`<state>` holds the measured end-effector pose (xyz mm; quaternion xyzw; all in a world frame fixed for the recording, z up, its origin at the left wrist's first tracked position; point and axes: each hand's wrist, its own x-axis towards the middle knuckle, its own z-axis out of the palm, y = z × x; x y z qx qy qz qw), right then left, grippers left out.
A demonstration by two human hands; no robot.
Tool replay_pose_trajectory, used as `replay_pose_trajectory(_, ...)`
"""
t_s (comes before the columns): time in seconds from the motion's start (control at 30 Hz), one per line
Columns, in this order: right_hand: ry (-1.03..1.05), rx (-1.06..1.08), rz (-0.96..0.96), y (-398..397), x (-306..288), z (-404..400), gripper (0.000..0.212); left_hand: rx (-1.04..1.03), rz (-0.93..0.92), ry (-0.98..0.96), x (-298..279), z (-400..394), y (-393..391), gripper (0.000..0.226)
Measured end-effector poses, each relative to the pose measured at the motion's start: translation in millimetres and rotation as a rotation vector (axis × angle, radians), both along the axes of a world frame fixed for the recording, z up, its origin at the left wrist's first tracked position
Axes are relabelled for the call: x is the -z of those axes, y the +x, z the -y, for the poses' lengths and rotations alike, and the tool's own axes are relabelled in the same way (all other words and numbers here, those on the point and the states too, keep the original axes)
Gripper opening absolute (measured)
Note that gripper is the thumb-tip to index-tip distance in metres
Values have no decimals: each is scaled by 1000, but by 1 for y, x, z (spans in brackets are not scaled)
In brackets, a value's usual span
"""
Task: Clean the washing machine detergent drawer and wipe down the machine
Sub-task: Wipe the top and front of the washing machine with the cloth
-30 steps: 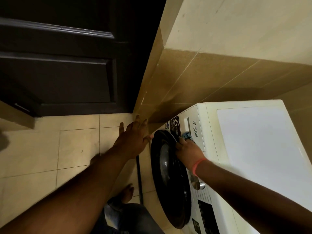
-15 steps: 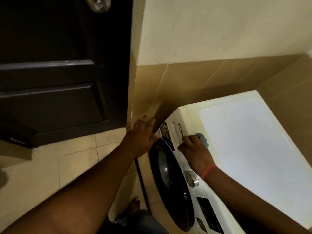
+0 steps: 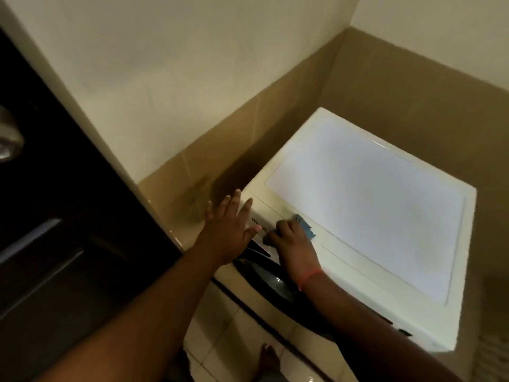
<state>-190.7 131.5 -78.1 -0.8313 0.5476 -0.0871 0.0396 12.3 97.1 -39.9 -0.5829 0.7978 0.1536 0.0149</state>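
Domestic laundry corner or utility area of a home. A white front-loading washing machine (image 3: 358, 216) stands under the hands, in a corner of walls with a tan tile skirting (image 3: 399, 86) beyond them. A dark panelled door (image 3: 55, 244) is left of the hands, a pale tiled floor (image 3: 220, 340) below them.

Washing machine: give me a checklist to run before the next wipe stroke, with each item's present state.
1. Blue cloth under the right hand: ok, fingers curled over it.
2. Cloth on the washing machine: ok, at the front top edge by the logo.
3. Left hand bracing: ok, fingers spread flat on the front left corner.
4. Detergent drawer closed: cannot tell, the hands cover that strip.
5. Top panel free for the stroke: ok, nothing shows on it.
6. Round door shut: cannot tell from this angle.
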Motion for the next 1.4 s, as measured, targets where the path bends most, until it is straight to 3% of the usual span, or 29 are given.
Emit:
replay_pose_trajectory(0.17,-78,105,-98,-22,6,-15,31,244,63,-60,-4,40,27,86)
replay_pose_trajectory(0.37,-45,393,-90,-48,2,-61,48,419,82,-47,-2,56,39,92)
replay_pose_trajectory(0.5,-141,285,-39,2,12,-19,33,513,110,-41,-6,56,2,76)
replay_pose_trajectory(0.6,-135,301,-44,-1,9,-15,31,592,138,-65,-4,49,-33,77)
replay_pose_trajectory(0.7,-141,371,-48,-48,10,-62,28,627,139,-63,-3,47,-57,79)
replay_pose_trajectory(0.87,-123,646,-32,-102,16,-126,43,628,170,-63,2,36,-83,79)
replay_pose_trajectory(1.03,-137,644,49,-79,12,-106,28,584,126,-11,0,23,-104,83)
replay_pose_trajectory(1.2,-112,561,81,-44,7,-72,33,606,139,-27,-7,17,-127,83)
replay_pose_trajectory(1.3,-160,683,184,-16,4,-58,52,647,129,-52,-10,23,-142,81)
replay_pose_trajectory(1.4,-173,923,351,18,3,-35,54,667,97,-60,-12,35,-154,72)
